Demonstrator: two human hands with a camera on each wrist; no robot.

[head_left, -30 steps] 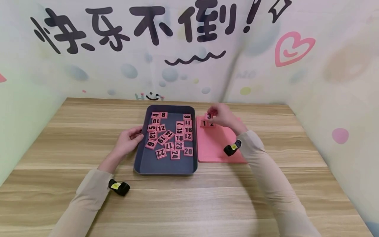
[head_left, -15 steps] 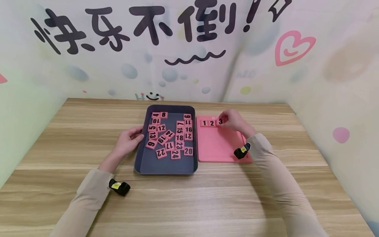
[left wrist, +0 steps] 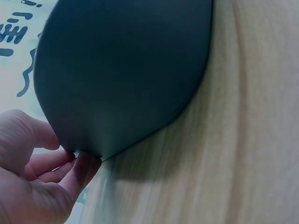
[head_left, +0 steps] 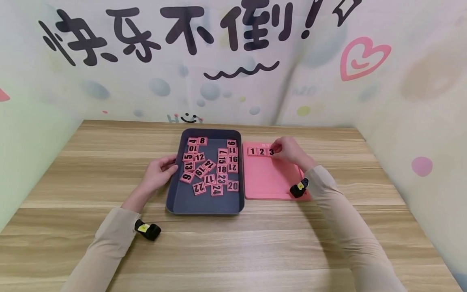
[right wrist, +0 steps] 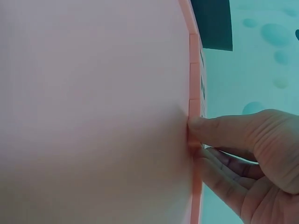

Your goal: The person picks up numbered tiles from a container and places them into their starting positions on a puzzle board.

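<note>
In the head view my right hand [head_left: 289, 150] is at the top row of a pink board [head_left: 268, 178], pinching the pink number tile marked 3 [head_left: 270, 152] by its right side. The tile lies in line beside tiles 1 [head_left: 252, 151] and 2 [head_left: 261, 151]. From the right wrist, thumb and fingers [right wrist: 217, 133] meet at the row's near edge. My left hand [head_left: 157, 173] rests against the left outer wall of a dark grey tray [head_left: 204, 207]; its fingertips [left wrist: 88, 163] touch that wall in the left wrist view, loosely bent.
Several loose pink number tiles [head_left: 221, 169] lie in the tray, turned different ways. Tray and board stand side by side on a wood-grain table [head_left: 233, 251]. Behind them rises a printed wall covering [head_left: 175, 89].
My right hand has carried tile 3 from above tiles 1 and 2 rightward and down into the row beside 2. The left hand has stayed at the tray.
</note>
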